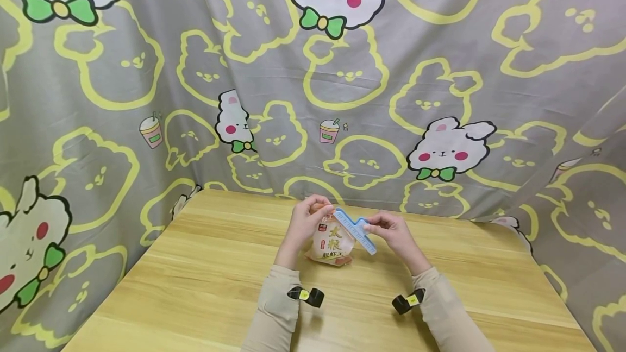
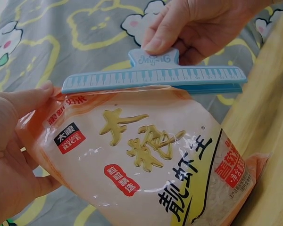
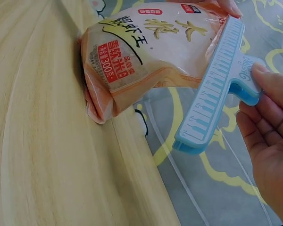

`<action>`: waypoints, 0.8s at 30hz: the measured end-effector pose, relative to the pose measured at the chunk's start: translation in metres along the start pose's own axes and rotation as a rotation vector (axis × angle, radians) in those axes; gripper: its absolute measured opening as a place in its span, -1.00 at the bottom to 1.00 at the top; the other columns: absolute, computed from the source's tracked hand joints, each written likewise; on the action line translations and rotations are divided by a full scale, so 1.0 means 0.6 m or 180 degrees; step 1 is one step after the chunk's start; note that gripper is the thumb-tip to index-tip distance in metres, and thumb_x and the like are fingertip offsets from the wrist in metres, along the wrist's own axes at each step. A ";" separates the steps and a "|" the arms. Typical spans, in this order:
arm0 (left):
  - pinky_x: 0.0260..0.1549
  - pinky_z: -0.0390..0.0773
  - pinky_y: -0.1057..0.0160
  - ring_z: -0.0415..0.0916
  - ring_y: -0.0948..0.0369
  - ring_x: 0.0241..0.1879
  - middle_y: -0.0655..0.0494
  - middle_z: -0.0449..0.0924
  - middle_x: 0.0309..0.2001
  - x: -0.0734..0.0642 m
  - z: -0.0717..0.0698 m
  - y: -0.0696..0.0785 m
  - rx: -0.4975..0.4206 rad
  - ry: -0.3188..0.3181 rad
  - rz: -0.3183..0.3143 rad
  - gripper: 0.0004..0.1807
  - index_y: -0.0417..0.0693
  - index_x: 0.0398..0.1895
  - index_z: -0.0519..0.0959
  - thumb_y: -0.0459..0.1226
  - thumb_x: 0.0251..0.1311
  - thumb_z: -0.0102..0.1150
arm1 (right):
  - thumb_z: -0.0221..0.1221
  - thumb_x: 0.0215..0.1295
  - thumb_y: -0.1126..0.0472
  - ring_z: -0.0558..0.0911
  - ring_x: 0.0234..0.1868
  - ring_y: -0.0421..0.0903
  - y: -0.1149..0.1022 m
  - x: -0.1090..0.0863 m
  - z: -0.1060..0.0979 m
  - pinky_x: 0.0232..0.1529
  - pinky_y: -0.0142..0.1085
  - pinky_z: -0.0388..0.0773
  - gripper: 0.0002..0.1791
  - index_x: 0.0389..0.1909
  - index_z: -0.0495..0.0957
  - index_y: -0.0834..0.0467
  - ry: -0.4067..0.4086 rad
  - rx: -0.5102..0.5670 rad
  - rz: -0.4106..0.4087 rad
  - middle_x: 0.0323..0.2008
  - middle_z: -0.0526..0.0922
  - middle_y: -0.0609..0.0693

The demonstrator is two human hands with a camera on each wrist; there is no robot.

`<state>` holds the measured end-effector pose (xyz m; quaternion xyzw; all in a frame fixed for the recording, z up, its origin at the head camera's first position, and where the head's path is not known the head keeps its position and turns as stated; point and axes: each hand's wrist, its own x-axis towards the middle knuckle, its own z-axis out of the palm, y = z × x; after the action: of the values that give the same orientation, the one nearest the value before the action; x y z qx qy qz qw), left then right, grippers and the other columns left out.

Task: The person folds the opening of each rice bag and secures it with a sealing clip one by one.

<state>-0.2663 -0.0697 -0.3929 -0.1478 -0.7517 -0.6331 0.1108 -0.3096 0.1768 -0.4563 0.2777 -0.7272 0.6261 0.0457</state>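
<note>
A small plastic bag of rice (image 1: 332, 240), white and orange with gold and black lettering, stands tilted on the wooden table. My left hand (image 1: 308, 219) grips its upper left corner, as the left wrist view shows, with the thumb (image 2: 35, 96) near the clip's end. Across the bag's top edge lies a long light-blue clip (image 2: 151, 77) printed with piano keys. My right hand (image 1: 393, 232) pinches the clip's handle (image 3: 250, 77) between thumb and fingers. One end of the clip (image 3: 195, 136) sticks out past the bag's side.
The wooden table (image 1: 195, 265) reaches out on both sides of the arms. Behind it and at its sides hangs a grey curtain (image 1: 274, 80) with cartoon rabbits and yellow outlines. Black wrist cameras (image 1: 315, 297) are strapped over both beige sleeves (image 1: 442, 303).
</note>
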 end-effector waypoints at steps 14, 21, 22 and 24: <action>-0.21 0.54 0.40 0.64 0.24 -0.22 -0.18 0.71 -0.23 0.019 0.010 -0.056 0.0026 0.0219 0.0164 -0.84 -0.21 -0.25 0.62 -0.27 0.21 0.27 | 0.22 0.23 0.45 0.60 -0.38 -0.33 0.006 0.000 -0.001 -0.37 -0.48 0.55 -0.77 -0.21 0.51 0.58 -0.0070 0.0195 -0.0018 -0.34 0.67 -0.29; -0.15 0.56 0.38 0.63 0.39 -0.24 -0.15 0.70 -0.25 0.017 0.010 -0.055 0.0027 0.0256 0.0265 -0.86 -0.19 -0.29 0.62 -0.27 0.20 0.28 | 0.24 0.23 0.42 0.61 -0.36 -0.34 0.005 0.000 0.003 -0.32 -0.47 0.58 -0.77 -0.23 0.53 0.56 0.0004 0.0149 0.0037 -0.33 0.67 -0.31; -0.15 0.56 0.37 0.63 0.40 -0.24 -0.14 0.70 -0.25 0.017 0.010 -0.055 0.0037 0.0248 0.0266 -0.85 -0.19 -0.29 0.62 -0.26 0.21 0.27 | 0.24 0.23 0.42 0.61 -0.36 -0.34 0.004 0.000 0.004 -0.30 -0.47 0.58 -0.77 -0.23 0.53 0.56 0.0007 0.0148 0.0041 -0.33 0.68 -0.31; -0.14 0.56 0.36 0.62 0.41 -0.25 -0.14 0.70 -0.25 0.017 0.009 -0.055 0.0037 0.0230 0.0273 -0.85 -0.19 -0.29 0.62 -0.26 0.21 0.27 | 0.25 0.22 0.42 0.62 -0.35 -0.34 0.003 0.000 0.006 -0.29 -0.46 0.59 -0.77 -0.24 0.53 0.55 0.0022 0.0140 0.0046 -0.33 0.68 -0.31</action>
<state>-0.2876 -0.0684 -0.4203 -0.1562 -0.7439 -0.6283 0.1657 -0.3096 0.1735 -0.4587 0.2713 -0.7151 0.6431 0.0376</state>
